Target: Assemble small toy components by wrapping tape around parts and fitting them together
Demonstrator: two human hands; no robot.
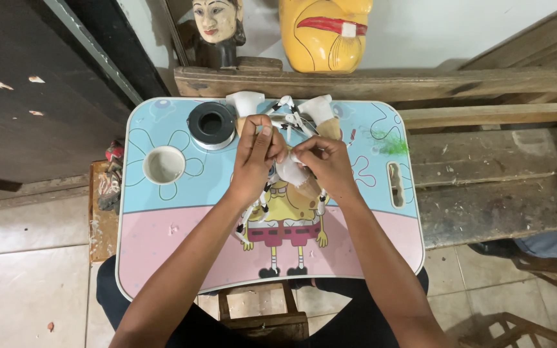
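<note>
This is looking like a small craft workshop, likely one where masks and puppets are being made by hand. 2 carved pieces are sitting on a rough wooden shelf [381, 82] at the back: a painted head [217, 29] with a pale face and dark hair, and a large yellow mask [325, 32] with a red mouth. Weathered, paint-flecked planks [498, 187] are running along the right side. A child's lap desk [162, 238] with a cartoon print is serving as the counter, carrying a roll of black tape [211, 125] and scraps of white cloth [314, 109]. Worn floor tiles [27, 283] are showing below, and a dark wooden panel [40, 96] is standing at the left.
</note>
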